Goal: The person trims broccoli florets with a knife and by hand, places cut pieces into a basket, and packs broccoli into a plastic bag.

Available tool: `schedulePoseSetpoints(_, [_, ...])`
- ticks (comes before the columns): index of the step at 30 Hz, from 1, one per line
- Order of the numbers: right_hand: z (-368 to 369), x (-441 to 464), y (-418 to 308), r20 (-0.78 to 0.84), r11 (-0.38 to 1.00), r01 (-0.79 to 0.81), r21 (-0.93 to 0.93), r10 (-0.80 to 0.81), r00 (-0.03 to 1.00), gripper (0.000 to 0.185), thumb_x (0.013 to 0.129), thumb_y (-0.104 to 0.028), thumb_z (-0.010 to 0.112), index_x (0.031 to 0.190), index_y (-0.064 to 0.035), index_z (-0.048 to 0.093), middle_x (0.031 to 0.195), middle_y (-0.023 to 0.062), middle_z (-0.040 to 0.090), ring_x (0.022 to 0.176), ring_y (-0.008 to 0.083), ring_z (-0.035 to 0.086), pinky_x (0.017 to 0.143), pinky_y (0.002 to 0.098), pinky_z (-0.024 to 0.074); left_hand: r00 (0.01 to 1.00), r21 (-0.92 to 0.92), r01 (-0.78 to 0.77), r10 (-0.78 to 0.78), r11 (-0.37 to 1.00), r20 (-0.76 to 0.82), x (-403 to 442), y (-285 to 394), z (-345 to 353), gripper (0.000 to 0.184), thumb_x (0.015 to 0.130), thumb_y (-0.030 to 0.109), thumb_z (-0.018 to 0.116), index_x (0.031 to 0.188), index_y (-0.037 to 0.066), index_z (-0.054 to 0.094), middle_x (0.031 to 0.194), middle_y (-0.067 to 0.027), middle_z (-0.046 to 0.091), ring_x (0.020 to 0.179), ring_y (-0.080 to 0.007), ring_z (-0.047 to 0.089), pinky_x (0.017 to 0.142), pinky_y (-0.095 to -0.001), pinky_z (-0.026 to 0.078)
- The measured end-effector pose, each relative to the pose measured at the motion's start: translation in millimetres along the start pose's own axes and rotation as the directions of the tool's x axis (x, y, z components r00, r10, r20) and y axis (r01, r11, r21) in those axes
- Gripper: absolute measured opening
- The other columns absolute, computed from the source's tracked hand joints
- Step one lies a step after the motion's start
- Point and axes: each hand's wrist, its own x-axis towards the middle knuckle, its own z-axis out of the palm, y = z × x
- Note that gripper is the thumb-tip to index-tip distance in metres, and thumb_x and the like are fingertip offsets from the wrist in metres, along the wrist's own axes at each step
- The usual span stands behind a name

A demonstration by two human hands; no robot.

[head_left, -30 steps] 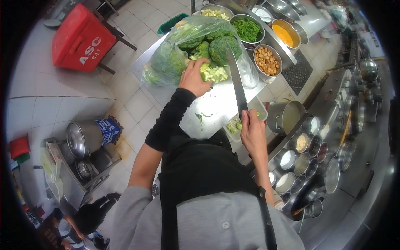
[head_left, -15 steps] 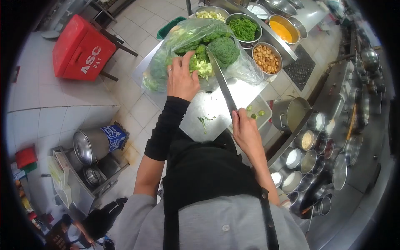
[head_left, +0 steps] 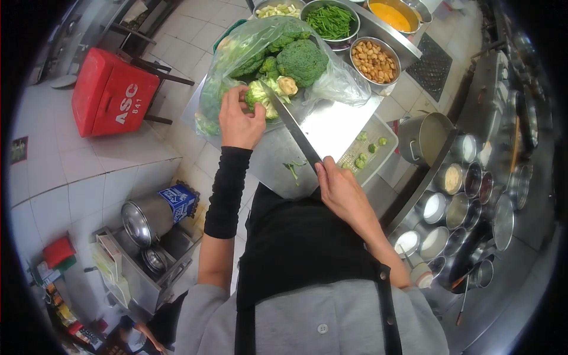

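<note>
My left hand (head_left: 242,123) is closed on a partly trimmed broccoli head (head_left: 253,97), its pale stem end turned to the right. In my right hand (head_left: 344,189) is the handle of a long kitchen knife (head_left: 299,135). Its blade slants up and left, with the tip against or just over the broccoli by the stem; the exact contact is not clear. Behind them an open clear plastic bag (head_left: 214,71) holds more broccoli, including a large green head (head_left: 302,62). Green scraps (head_left: 291,171) lie on the metal tabletop (head_left: 269,155) below the blade.
Several florets lie in a pale tray (head_left: 386,158) at the table's right. Behind stand bowls of green beans (head_left: 332,22), brown chunks (head_left: 374,61) and orange liquid (head_left: 390,16). A large pot (head_left: 408,145) and seasoning containers (head_left: 435,206) line the right; a red box (head_left: 112,92) is left.
The broccoli has been turned so that its cut stem end shows. Both hands and the knife have shifted slightly left in view, and the knife tip has come down lower.
</note>
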Motion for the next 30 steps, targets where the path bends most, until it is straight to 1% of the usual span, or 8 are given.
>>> schedulePoseSetpoints(5, [4,0,2,-0.001,0.999,0.017,-0.034,-0.017,1.000,0.028,0.113,-0.020,0.049,0.098,0.0033,0.048,0.072,0.0323,0.064,0.071,0.0544,0.066,0.065,0.0623,0.0508,0.998,-0.046,0.032,-0.030,0.998,0.061,-5,2,4,0.039,0.086,0.005,0.075,0.122,0.002,0.060,0.112,-0.0140,0.064,0.093,-0.0234,0.067,0.071,-0.0345,0.065])
schedulePoseSetpoints(10, [7,-8,-3,-0.022,0.992,0.026,-0.125,-0.029,0.999,0.024,0.112,-0.016,0.049,0.099,0.0029,0.046,0.075,0.0316,0.066,0.069,0.0533,0.068,0.062,0.0606,0.0551,0.998,-0.052,0.044,-0.042,0.998,0.043,-7,2,9,0.036,0.085,0.004,0.076,0.118,0.001,0.061,0.110,-0.0138,0.063,0.093,-0.0230,0.066,0.071,-0.0343,0.065])
schedulePoseSetpoints(17, [13,9,-5,-0.001,0.992,0.057,-0.116,-0.058,0.998,0.021,0.111,-0.014,0.049,0.100,0.0036,0.045,0.072,0.0313,0.065,0.068,0.0533,0.068,0.061,0.0615,0.0544,0.999,-0.024,0.029,-0.028,0.999,0.024,-6,-4,13,0.034,0.084,0.005,0.074,0.114,-0.001,0.060,0.106,-0.0142,0.062,0.091,-0.0237,0.065,0.069,-0.0343,0.064])
schedulePoseSetpoints(20, [26,36,-1,-0.013,0.993,0.081,-0.084,-0.082,0.997,0.022,0.111,-0.014,0.048,0.100,0.0043,0.045,0.071,0.0310,0.065,0.070,0.0539,0.068,0.061,0.0619,0.0541,0.999,0.037,0.034,-0.033,0.999,-0.018,-5,-6,16,0.032,0.085,0.013,0.076,0.112,0.002,0.064,0.100,-0.0122,0.069,0.093,-0.0241,0.069,0.082,-0.0381,0.059])
schedulePoseSetpoints(23, [39,54,3,-0.032,0.994,0.082,-0.076,-0.085,0.996,0.022,0.112,-0.014,0.047,0.101,0.0047,0.045,0.070,0.0309,0.065,0.071,0.0542,0.068,0.061,0.0619,0.0540,0.998,-0.006,0.045,-0.045,0.999,-0.032,-3,-12,16,0.031,0.085,0.014,0.076,0.111,0.002,0.065,0.099,-0.0120,0.071,0.090,-0.0246,0.070,0.085,-0.0387,0.057])
schedulePoseSetpoints(26, [45,62,5,-0.051,0.992,0.099,-0.078,-0.104,0.993,0.023,0.112,-0.015,0.047,0.101,0.0047,0.045,0.070,0.0308,0.065,0.071,0.0542,0.068,0.061,0.0619,0.0539,0.999,-0.005,0.032,-0.032,0.999,-0.029,-3,-13,17,0.032,0.082,0.011,0.075,0.110,0.001,0.062,0.100,-0.0153,0.070,0.087,-0.0273,0.069,0.079,-0.0404,0.058])
schedulePoseSetpoints(29, [54,64,15,-0.078,0.988,0.133,-0.076,-0.139,0.987,0.023,0.112,-0.016,0.047,0.101,0.0043,0.045,0.070,0.0307,0.065,0.071,0.0543,0.067,0.061,0.0618,0.0534,0.981,-0.030,0.194,-0.193,0.981,0.013,-1,-1,6,0.030,0.086,0.009,0.071,0.113,0.000,0.062,0.104,-0.0148,0.072,0.091,-0.0237,0.071,0.080,-0.0366,0.058])
schedulePoseSetpoints(30, [58,65,22,-0.090,0.986,0.152,-0.069,-0.158,0.983,0.023,0.112,-0.016,0.047,0.101,0.0042,0.045,0.070,0.0307,0.065,0.070,0.0543,0.067,0.060,0.0617,0.0533,0.980,-0.157,0.199,-0.196,0.967,0.039,0,-6,4,0.028,0.089,0.008,0.070,0.115,0.001,0.062,0.106,-0.0144,0.072,0.093,-0.0224,0.072,0.082,-0.0360,0.058])
